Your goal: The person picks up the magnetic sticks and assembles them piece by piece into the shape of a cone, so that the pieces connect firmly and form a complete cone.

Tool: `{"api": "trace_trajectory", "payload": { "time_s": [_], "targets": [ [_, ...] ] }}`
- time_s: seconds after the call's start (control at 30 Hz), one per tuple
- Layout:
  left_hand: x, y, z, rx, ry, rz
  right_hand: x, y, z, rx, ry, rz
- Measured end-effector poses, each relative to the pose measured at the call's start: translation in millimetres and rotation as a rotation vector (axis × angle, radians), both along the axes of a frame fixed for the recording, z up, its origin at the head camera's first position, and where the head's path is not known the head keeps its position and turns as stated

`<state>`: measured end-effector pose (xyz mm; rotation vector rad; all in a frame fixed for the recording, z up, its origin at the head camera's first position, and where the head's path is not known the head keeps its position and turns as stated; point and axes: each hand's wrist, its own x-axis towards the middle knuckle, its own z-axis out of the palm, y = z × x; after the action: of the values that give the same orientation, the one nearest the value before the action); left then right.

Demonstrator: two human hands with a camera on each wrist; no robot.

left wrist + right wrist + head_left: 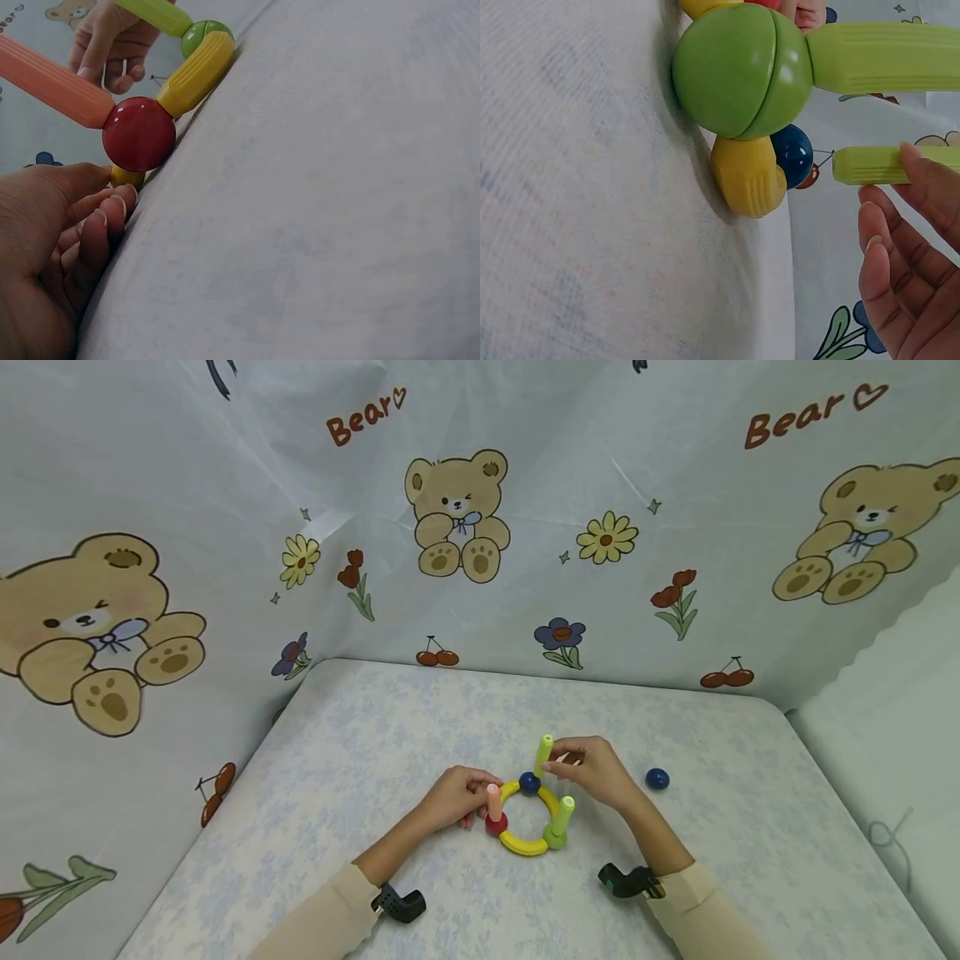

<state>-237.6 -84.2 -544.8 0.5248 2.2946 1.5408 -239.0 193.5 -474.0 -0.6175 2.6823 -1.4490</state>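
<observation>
A ring of yellow curved rods [523,845] joined by a red ball [139,134], a green ball [735,71] and a blue ball [529,783] lies on the table. An orange stick [493,802] rises from the red ball, and a light green stick [563,816] from the green one. At the ring's left, my left hand [455,797] pinches the yellow rod beside the red ball. My right hand [592,768] pinches a second light green stick [874,165] between thumb and fingertips. Its lower end is just above the blue ball, with a small gap in the right wrist view.
A loose dark blue ball [657,778] lies on the table to the right of my right hand. The patterned tabletop [360,735] meets a bear-print cloth [525,593] at the back and left. A pale cord [892,839] hangs at the right edge.
</observation>
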Motion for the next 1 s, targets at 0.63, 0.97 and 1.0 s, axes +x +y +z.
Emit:
{"api": "trace_trajectory", "payload": {
  "time_s": [0.63,0.97,1.0],
  "targets": [
    [-0.6,0.1,1.0,0.009,0.022,-0.018,-1.1,-6.0,-1.7,0.000,0.001,0.055],
    [1.2,-0.7,2.0,0.004,0.009,-0.008,-1.3,-3.4,-2.3,0.024,-0.027,0.083],
    [1.3,-0.7,2.2,0.003,0.009,-0.008,-1.2,-2.6,-1.7,0.031,-0.028,0.084]
  ]
}}
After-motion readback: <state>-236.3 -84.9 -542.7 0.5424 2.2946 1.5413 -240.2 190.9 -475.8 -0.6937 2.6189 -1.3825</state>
